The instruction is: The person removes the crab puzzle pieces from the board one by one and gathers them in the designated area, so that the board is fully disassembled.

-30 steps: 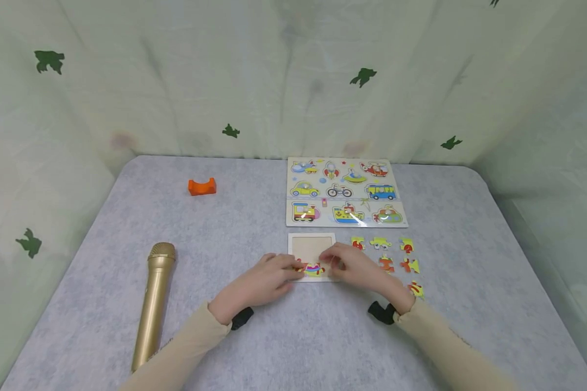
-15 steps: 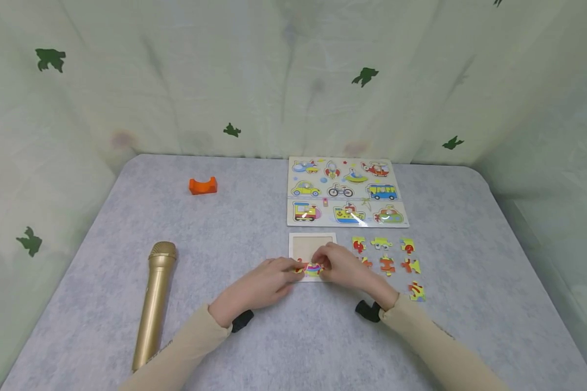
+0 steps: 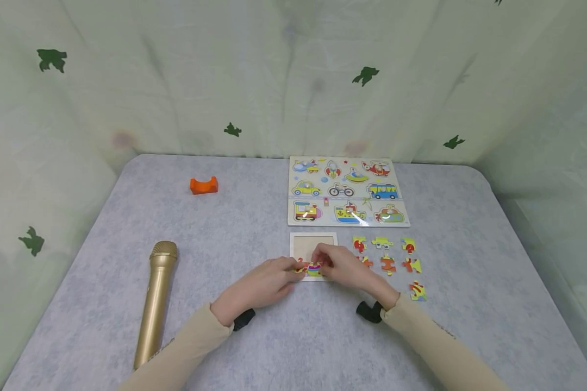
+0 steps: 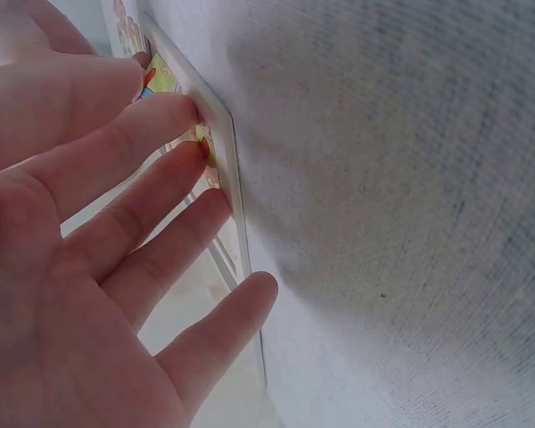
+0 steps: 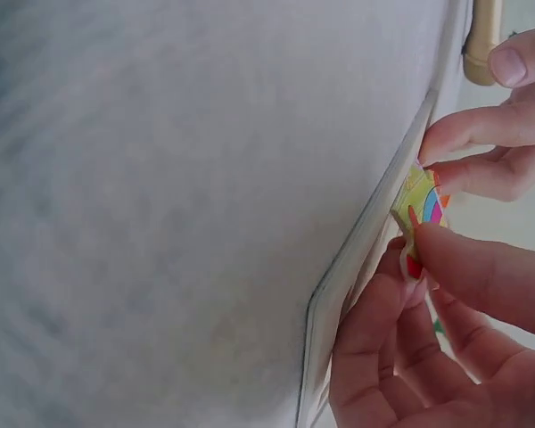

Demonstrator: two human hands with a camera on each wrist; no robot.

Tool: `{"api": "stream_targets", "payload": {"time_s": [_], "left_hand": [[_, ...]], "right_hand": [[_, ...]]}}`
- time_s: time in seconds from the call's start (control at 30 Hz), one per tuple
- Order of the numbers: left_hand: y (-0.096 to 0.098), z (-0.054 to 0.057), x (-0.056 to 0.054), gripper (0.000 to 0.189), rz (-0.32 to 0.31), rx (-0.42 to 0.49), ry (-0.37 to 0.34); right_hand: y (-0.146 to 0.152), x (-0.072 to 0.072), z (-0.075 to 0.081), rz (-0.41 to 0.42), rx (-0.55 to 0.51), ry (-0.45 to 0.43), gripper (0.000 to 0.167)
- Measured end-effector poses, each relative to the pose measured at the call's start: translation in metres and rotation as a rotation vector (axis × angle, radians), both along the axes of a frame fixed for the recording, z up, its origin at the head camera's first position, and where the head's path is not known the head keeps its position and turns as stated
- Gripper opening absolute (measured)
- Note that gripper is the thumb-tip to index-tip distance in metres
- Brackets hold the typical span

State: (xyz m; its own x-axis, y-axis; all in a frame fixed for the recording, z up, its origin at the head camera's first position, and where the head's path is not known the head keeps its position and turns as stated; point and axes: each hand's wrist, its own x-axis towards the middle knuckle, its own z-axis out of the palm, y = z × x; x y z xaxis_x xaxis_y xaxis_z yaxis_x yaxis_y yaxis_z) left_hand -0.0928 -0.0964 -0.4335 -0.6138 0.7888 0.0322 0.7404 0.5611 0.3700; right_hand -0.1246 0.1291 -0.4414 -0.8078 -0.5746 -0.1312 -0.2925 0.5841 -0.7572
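A small white puzzle frame (image 3: 314,235) lies on the table with several jigsaw pieces along its near side. My right hand (image 3: 344,266) pinches a jigsaw piece (image 5: 414,263) between thumb and fingers at the frame's near right corner. Beside it sits a piece with a rainbow stripe (image 3: 314,267). My left hand (image 3: 269,282) reaches in from the left with fingers extended, and its fingertips (image 4: 196,153) rest on the pieces at the frame's near left. Part of the held piece is hidden by my right fingers.
Several loose yellow and red jigsaw pieces (image 3: 388,264) lie right of the frame. Behind it is a knob puzzle board with vehicles (image 3: 347,201). A gold microphone (image 3: 155,304) lies at the left, near my left sleeve, and an orange block (image 3: 204,185) stands at the back left.
My right hand has moved left, to the rainbow piece, uncovering a loose piece at the right. My left hand has stayed at the frame's near left.
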Motion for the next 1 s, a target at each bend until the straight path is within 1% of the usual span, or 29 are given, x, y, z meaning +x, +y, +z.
{"api": "stream_targets", "payload": {"time_s": [0.07, 0.17, 0.27, 0.47, 0.63, 0.77, 1.0], "left_hand": [[0.000, 0.001, 0.000, 0.029, 0.002, 0.000, -0.004], [0.001, 0.001, 0.000, 0.029, 0.003, -0.005, -0.009], [0.001, 0.001, -0.001, 0.030, 0.005, -0.018, -0.011], [0.001, 0.002, -0.001, 0.031, 0.007, -0.032, -0.020], [-0.001, 0.002, -0.001, 0.032, -0.004, -0.033, -0.006], [-0.002, 0.002, -0.001, 0.033, -0.004, -0.045, -0.009], [-0.003, 0.001, -0.001, 0.033, 0.003, -0.060, -0.021]], "right_hand": [[0.003, -0.001, -0.001, 0.008, -0.028, -0.019, 0.022], [0.010, -0.001, -0.002, 0.014, -0.057, -0.020, 0.023], [0.020, -0.001, 0.000, -0.007, -0.065, -0.026, 0.023], [0.048, 0.002, 0.004, -0.076, -0.036, -0.008, 0.018], [0.080, 0.010, 0.005, -0.136, -0.034, -0.020, 0.016], [0.105, 0.018, 0.006, -0.180, -0.021, -0.030, 0.014], [0.136, 0.031, 0.008, -0.223, -0.020, -0.050, 0.010]]}}
